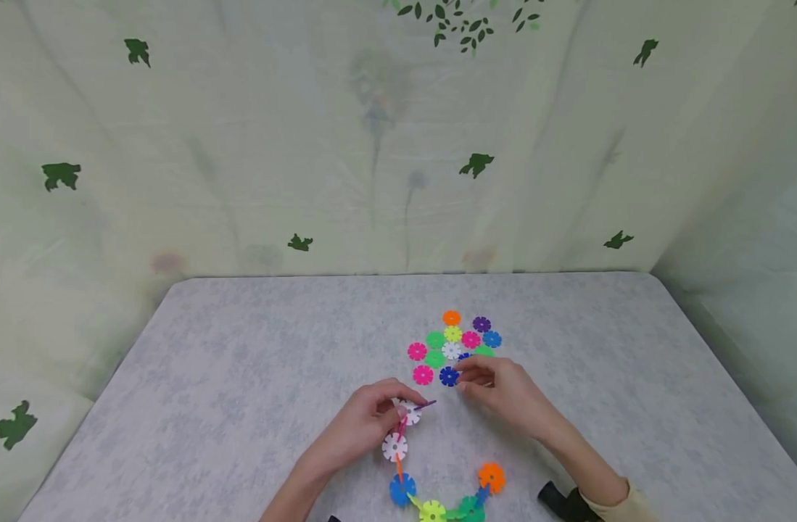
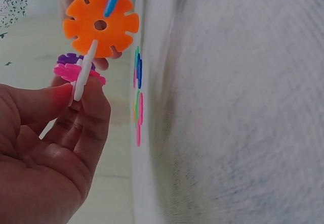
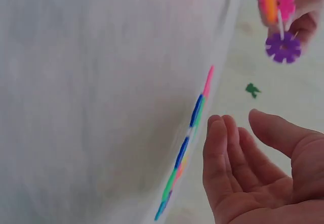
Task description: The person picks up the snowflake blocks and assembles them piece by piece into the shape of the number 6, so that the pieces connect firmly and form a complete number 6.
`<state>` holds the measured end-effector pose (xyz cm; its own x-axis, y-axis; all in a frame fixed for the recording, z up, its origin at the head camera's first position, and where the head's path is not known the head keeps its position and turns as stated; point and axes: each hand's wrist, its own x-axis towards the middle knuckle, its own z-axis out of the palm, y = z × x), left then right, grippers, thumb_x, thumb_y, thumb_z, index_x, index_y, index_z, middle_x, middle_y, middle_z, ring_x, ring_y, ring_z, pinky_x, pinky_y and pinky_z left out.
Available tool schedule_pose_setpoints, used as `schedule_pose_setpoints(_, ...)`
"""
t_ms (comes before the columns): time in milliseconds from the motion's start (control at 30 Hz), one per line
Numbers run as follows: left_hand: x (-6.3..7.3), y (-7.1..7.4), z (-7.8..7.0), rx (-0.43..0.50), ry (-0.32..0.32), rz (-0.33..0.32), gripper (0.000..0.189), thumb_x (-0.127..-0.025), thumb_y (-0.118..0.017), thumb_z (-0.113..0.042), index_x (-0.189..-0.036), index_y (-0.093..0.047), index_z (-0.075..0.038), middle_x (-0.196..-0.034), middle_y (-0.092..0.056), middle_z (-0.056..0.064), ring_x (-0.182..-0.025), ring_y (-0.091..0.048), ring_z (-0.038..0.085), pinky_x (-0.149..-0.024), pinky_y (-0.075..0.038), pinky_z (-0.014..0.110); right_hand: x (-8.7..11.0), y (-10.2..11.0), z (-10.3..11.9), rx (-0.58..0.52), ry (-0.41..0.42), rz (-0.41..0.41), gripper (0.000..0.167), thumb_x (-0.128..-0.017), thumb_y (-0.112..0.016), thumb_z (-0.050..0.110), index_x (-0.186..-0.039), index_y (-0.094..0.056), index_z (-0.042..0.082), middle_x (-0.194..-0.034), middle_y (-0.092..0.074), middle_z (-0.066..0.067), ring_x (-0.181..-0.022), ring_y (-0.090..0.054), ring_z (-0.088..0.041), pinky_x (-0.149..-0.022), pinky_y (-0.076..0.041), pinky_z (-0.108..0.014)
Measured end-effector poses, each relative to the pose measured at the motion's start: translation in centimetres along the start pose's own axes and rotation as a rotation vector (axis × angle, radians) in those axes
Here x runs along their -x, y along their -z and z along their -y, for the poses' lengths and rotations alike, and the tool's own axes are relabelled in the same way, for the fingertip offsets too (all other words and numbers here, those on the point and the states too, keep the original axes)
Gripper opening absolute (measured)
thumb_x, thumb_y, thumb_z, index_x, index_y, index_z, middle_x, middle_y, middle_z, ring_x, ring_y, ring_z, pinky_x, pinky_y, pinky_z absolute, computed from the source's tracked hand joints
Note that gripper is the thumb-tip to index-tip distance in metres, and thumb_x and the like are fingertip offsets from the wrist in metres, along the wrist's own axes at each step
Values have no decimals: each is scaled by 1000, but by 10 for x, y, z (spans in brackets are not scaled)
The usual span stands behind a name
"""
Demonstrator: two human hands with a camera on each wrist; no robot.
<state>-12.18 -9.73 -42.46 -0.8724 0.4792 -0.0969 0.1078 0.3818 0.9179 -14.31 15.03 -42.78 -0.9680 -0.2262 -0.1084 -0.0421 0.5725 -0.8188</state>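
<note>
My left hand (image 1: 374,419) pinches the upper end of a chain of flower-shaped notched plastic discs between thumb and fingers. In the left wrist view a white disc (image 2: 83,75) stands edge-on at the fingertips, beside a pink disc (image 2: 67,72). A purple disc (image 3: 283,47) forms the chain's end. The chain curves down through an orange disc (image 2: 91,27), a blue disc (image 1: 402,490) and a yellow disc (image 1: 432,511) to another orange disc (image 1: 492,478). My right hand (image 1: 502,391) holds nothing, thumb apart from fingers, beside a loose dark blue disc (image 1: 448,376).
Several loose discs lie flat beyond the hands, among them a pink disc (image 1: 417,351), a green disc (image 1: 435,339) and an orange disc (image 1: 451,318). They rest on a grey table (image 1: 274,348). A pale curtain (image 1: 241,145) with leaf prints hangs behind the table's far edge.
</note>
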Motion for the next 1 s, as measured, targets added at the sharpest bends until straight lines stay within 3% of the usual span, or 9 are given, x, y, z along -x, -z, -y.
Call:
schedule_pose_setpoints(167,-1,0,-1,-15,4,-14,38,-94,-52,5,-106,-73,-24,-107,-66,-8,-81,-56,19,-64,-48,27,-19,15,-10,138,35,-5,24,-90,-69,5,-114,-70,8,-102,-68,0,-92,-63,-18,-80,-55,-35)
schedule_pose_setpoints(400,-2,-1,-1,13,28,-9,35,-95,-53,3,-107,-72,-24,-109,-65,-9,-88,-57,21,-69,-51,28,-38,23,-23,251,115,70,30,-89,-71,7,-119,-69,9,-109,-65,-3,-82,-56,-15,-75,-50,-32)
schedule_pose_setpoints(533,-2,-2,-1,16,26,-9,35,-95,-54,3,-107,-72,-24,-109,-66,-9,-89,-57,21,-71,-51,29,-45,23,-27,285,138,84,29,-87,-74,6,-115,-71,11,-105,-63,-1,-80,-52,-16,-72,-48,-31)
schedule_pose_setpoints(733,-2,-2,0,15,11,-10,35,-94,-54,4,-107,-72,-24,-108,-66,-9,-87,-57,21,-70,-51,28,-48,22,-28,300,116,79,24,-84,-77,6,-106,-71,14,-97,-61,2,-78,-50,-17,-70,-46,-32)
schedule_pose_setpoints(1000,-1,-3,0,5,-3,-16,37,-94,-53,5,-106,-73,-25,-107,-66,-10,-87,-57,20,-69,-51,28,-46,22,-24,292,79,68,27,-81,-80,8,-105,-69,13,-93,-62,4,-78,-52,-17,-70,-48,-31)
